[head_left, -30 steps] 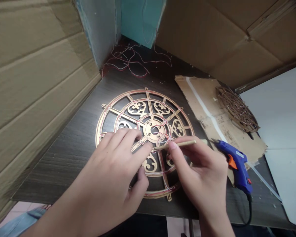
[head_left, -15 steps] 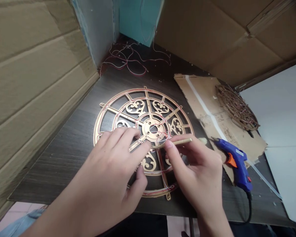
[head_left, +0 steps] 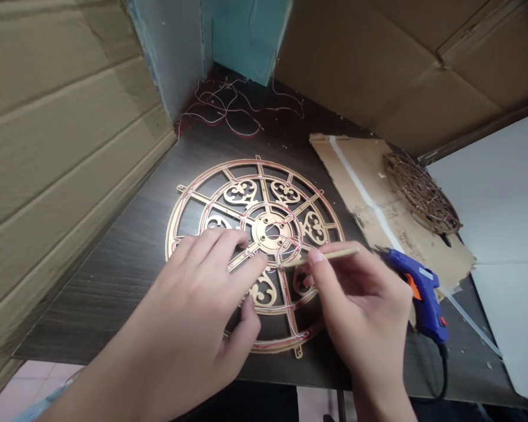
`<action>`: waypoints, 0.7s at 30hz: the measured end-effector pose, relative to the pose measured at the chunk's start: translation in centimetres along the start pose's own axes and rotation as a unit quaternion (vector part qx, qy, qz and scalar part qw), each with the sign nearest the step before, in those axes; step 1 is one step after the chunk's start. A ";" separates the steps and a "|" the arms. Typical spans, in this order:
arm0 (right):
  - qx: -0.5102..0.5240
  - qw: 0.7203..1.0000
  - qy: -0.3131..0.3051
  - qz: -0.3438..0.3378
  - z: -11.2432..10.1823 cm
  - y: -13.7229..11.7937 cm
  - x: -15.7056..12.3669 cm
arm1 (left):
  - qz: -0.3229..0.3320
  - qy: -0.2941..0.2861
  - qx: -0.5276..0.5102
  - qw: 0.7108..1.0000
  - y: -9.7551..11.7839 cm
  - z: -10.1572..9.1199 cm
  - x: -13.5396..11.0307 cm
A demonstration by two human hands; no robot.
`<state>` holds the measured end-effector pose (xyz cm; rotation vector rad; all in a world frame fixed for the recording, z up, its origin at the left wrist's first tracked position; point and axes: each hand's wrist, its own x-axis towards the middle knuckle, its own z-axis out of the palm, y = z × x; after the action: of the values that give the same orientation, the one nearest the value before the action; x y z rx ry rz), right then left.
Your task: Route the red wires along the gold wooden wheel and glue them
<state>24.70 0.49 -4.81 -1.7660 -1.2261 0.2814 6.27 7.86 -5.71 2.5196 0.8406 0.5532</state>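
Note:
A round, gold-coloured lattice frame (head_left: 267, 230) with scroll cut-outs lies flat on the dark table. Thin red and white wires (head_left: 295, 241) run along its rings and spokes, bunched near the hub. My left hand (head_left: 206, 278) rests on the frame's left lower part, fingers bent and apart from the thumb, with no object seen in its grasp. Between thumb and fingers, my right hand (head_left: 363, 299) pinches a thin pale wooden stick (head_left: 341, 254). The stick's left end reaches the wires on the inner ring, close to my left index fingertip.
To the right lies a blue hot glue gun (head_left: 422, 287) with an orange trigger and a black cord. Behind it, a second, brown wired frame (head_left: 420, 193) sits on a cardboard sheet (head_left: 381, 176). Loose wires (head_left: 229, 108) tangle at the back, near a cardboard wall (head_left: 70, 105).
My right hand has shifted right with the stick, drawing its tip slightly right along the inner ring. My left hand stays in nearly the same place.

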 end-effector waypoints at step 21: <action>-0.010 0.999 -0.028 0.019 0.1 0.0 0.0 | 0.002 -0.003 0.005 1.000 -0.1 0.1 0.1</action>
<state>24.56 0.53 -4.86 -1.8105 -1.2392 0.3449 6.37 8.01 -5.81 2.5320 0.8376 0.5446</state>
